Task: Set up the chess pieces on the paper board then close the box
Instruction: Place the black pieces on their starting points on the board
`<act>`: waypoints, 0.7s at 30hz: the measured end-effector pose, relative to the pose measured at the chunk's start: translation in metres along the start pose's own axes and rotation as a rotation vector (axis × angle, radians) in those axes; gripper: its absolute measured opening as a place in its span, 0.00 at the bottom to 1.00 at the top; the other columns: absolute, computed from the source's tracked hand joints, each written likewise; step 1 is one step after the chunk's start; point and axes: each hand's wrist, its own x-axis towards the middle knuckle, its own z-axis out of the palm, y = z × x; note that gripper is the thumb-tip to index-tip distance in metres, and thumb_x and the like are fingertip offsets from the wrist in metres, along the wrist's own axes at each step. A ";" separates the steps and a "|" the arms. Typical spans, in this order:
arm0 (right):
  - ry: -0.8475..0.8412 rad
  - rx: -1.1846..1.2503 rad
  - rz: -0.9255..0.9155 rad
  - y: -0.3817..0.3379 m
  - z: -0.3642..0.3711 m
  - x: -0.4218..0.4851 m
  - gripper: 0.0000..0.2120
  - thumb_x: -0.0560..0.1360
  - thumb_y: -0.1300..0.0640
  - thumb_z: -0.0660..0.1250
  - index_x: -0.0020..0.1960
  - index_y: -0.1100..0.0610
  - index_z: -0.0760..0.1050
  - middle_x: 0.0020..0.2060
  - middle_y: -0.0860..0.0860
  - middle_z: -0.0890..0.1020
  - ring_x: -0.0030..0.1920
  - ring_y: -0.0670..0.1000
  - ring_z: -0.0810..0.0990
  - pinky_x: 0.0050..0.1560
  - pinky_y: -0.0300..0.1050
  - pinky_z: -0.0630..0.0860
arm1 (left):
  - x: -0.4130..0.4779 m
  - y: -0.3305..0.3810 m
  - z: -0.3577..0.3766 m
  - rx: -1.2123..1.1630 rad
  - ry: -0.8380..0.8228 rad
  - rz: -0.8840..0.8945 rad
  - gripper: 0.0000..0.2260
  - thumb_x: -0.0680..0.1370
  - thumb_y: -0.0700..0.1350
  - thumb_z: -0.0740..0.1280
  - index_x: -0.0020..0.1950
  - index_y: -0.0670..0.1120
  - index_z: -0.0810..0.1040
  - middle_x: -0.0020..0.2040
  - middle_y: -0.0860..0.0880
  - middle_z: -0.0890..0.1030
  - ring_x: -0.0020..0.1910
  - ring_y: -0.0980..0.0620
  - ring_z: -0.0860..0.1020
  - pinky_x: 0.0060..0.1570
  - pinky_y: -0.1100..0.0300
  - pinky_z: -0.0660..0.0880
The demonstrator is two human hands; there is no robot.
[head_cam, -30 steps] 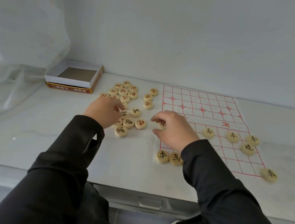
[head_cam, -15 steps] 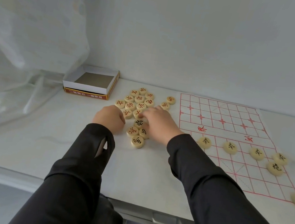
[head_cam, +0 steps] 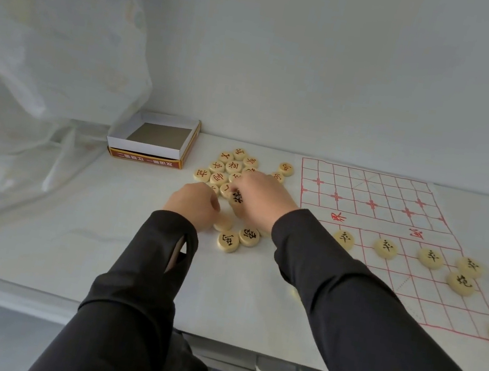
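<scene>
The table point(head_cam: 82, 239) has the paper board point(head_cam: 366, 186) flat on its right side, with a row of black pieces point(head_cam: 385, 248) on it. The open box point(head_cam: 146, 147) waits at the back, to be closed last. The pile of pieces point(head_cam: 233, 165) sits between them, easy to reach. The right hand point(head_cam: 262, 198) pinches a black piece point(head_cam: 237, 197) in its fingertips, probably for the board. The left hand point(head_cam: 193, 202) is curled; I cannot tell if it holds anything.

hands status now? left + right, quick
Left hand: fingers curled beside the pile; cannot tell whether it holds anything.
Right hand: pinches a black-marked piece at the pile's near edge.
</scene>
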 end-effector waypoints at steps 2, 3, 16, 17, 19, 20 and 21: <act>0.070 0.071 0.058 0.005 -0.001 -0.011 0.10 0.72 0.59 0.64 0.53 0.58 0.77 0.50 0.54 0.78 0.49 0.56 0.78 0.48 0.49 0.75 | -0.002 0.001 0.002 0.022 0.002 0.040 0.10 0.77 0.41 0.62 0.55 0.47 0.79 0.54 0.46 0.78 0.52 0.47 0.78 0.55 0.57 0.75; 0.098 0.098 0.092 0.009 -0.002 -0.020 0.11 0.73 0.58 0.65 0.54 0.58 0.77 0.52 0.54 0.78 0.49 0.56 0.78 0.49 0.49 0.76 | -0.004 0.004 0.003 0.033 -0.001 0.059 0.10 0.77 0.41 0.62 0.55 0.47 0.79 0.55 0.47 0.78 0.53 0.48 0.77 0.54 0.59 0.74; 0.402 0.473 0.323 0.043 -0.017 -0.124 0.13 0.71 0.58 0.70 0.56 0.54 0.79 0.49 0.47 0.78 0.43 0.46 0.76 0.47 0.40 0.74 | -0.034 0.042 0.022 0.043 0.153 0.292 0.15 0.78 0.41 0.60 0.64 0.48 0.73 0.65 0.47 0.71 0.61 0.47 0.72 0.57 0.58 0.69; 0.396 0.493 0.353 0.049 -0.018 -0.131 0.14 0.71 0.58 0.70 0.56 0.54 0.79 0.49 0.47 0.79 0.43 0.45 0.76 0.47 0.37 0.73 | -0.039 0.049 0.027 0.010 0.195 0.351 0.14 0.78 0.41 0.60 0.63 0.47 0.75 0.64 0.48 0.73 0.60 0.48 0.72 0.57 0.58 0.70; 0.381 0.527 0.409 0.059 -0.019 -0.144 0.14 0.71 0.59 0.71 0.56 0.53 0.79 0.52 0.47 0.79 0.45 0.44 0.75 0.47 0.35 0.71 | -0.050 0.064 0.040 -0.012 0.226 0.505 0.13 0.78 0.40 0.60 0.61 0.47 0.76 0.62 0.49 0.74 0.61 0.49 0.71 0.59 0.59 0.68; 0.375 0.533 0.431 0.064 -0.020 -0.150 0.14 0.70 0.60 0.71 0.56 0.53 0.79 0.53 0.48 0.79 0.45 0.44 0.75 0.48 0.36 0.71 | -0.055 0.070 0.048 -0.006 0.227 0.581 0.13 0.78 0.39 0.60 0.61 0.46 0.77 0.62 0.49 0.75 0.62 0.50 0.70 0.59 0.60 0.68; 0.373 0.529 0.449 0.069 -0.021 -0.156 0.14 0.70 0.60 0.71 0.55 0.53 0.79 0.53 0.48 0.79 0.45 0.44 0.75 0.48 0.36 0.72 | -0.060 0.076 0.056 0.010 0.229 0.645 0.13 0.78 0.39 0.60 0.60 0.46 0.77 0.61 0.50 0.75 0.62 0.51 0.70 0.59 0.60 0.68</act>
